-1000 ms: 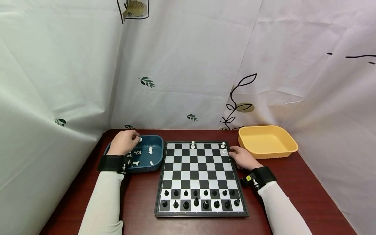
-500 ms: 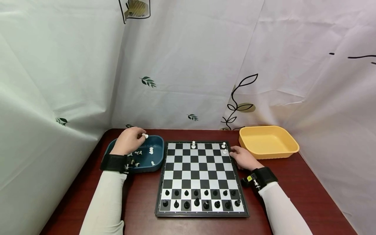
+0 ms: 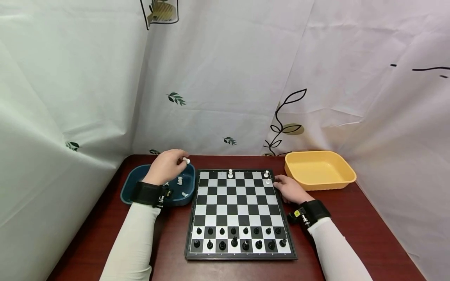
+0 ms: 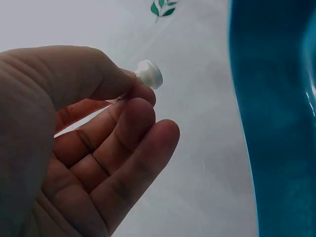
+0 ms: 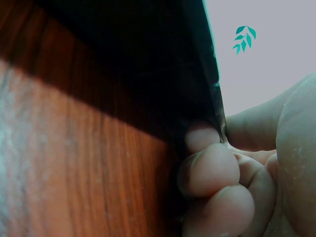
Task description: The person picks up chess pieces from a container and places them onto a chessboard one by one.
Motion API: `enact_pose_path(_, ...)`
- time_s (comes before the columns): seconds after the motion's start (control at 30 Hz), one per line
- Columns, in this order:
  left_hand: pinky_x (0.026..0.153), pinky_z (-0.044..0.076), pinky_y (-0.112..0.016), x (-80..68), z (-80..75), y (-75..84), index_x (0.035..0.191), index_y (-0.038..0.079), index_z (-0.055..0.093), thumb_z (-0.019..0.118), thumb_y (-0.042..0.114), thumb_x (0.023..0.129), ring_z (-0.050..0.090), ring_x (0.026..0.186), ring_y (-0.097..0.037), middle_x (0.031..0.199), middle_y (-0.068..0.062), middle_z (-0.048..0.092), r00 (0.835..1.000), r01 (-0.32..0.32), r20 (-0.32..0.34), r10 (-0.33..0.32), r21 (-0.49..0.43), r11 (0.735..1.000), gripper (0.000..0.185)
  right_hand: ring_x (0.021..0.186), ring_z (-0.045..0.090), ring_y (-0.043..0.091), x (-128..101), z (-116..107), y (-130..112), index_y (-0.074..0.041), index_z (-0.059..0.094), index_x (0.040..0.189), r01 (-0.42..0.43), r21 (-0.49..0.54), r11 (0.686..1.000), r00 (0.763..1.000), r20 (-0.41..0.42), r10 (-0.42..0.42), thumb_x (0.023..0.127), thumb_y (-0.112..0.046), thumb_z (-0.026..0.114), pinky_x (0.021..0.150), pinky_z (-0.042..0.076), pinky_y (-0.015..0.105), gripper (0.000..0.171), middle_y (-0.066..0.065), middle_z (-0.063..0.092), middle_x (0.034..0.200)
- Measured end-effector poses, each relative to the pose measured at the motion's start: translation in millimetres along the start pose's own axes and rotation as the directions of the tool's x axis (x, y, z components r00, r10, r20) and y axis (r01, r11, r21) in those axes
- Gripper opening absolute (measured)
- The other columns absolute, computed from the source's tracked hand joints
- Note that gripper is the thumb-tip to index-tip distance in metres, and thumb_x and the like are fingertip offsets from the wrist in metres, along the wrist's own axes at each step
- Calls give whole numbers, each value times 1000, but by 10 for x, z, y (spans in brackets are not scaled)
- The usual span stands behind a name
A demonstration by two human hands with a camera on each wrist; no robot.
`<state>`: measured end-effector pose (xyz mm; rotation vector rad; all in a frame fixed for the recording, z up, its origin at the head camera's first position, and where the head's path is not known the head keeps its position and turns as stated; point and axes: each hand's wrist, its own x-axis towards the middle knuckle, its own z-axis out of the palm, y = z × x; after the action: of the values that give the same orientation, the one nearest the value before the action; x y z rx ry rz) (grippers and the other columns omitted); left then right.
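Observation:
Between thumb and index finger, my left hand (image 3: 166, 167) pinches a white chess piece (image 4: 149, 75), its round base sticking out past the fingertips. That hand is above the back of the blue tray (image 3: 191, 191), where a few white pieces (image 3: 180, 180) lie. My right hand (image 3: 290, 189) grips the right edge of the chessboard (image 3: 240, 256), with fingers (image 5: 212, 170) curled under it and the thumb on top. Two rows of black pieces (image 3: 234, 242) stand on the near side. At the far side stand a white piece (image 3: 230, 174) and two more at the right corner.
A yellow tray (image 3: 320, 186) sits at the back right, beyond my right hand. The dark red table (image 3: 365, 242) ends at a white patterned curtain (image 3: 218, 86) behind and on both sides. My left forearm overlaps part of the blue tray.
My left hand has risen from inside the blue tray and moved right with the white chess piece pinched in it. The right hand has stayed at the board's edge.

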<state>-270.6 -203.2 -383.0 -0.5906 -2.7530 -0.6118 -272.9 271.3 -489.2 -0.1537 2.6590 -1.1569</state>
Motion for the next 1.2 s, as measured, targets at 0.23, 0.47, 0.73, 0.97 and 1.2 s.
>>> enact_pose_path(0.23,81,58,-46,151,76,275,116,6,83,70,9,107,68,87,-23,104,-8,77,999,-40,4,40,-24,999,16,52,59,25,-5,-1,7,4,57,150,4,-6,1000,1000,-4,-4,117,-21,50,50,50,40,42,9,60,66)
enact_pose_path(0.47,81,57,-43,311,220,577,120,7,83,69,12,108,68,88,-20,108,-6,78,994,-94,56,97,-51,994,19,53,60,25,-4,-1,7,4,55,152,-3,-11,1000,1000,3,3,117,-22,50,52,51,40,44,9,61,68)
enact_pose_path(0.73,79,49,-38,503,442,851,114,7,83,67,9,109,61,83,-19,101,-6,75,980,-170,102,170,-5,985,17,54,60,25,-6,-7,-9,4,56,152,-10,-7,1000,1000,5,10,117,-22,50,53,51,40,44,10,62,71)
enact_pose_path(0.97,90,59,-40,647,645,1035,118,4,82,67,9,110,72,98,-24,110,-10,78,969,-191,159,190,-10,982,19,53,60,24,-6,-4,-6,4,56,151,0,-7,1000,1000,1,0,117,-22,49,53,51,40,43,9,61,70)
enact_pose_path(1.2,97,60,-39,700,811,1197,126,4,81,67,9,111,74,108,-24,118,-10,78,955,-210,212,208,-12,978,21,52,59,24,-9,2,-9,4,56,151,-4,-2,1000,1000,3,4,117,-22,49,52,50,39,43,9,61,69)
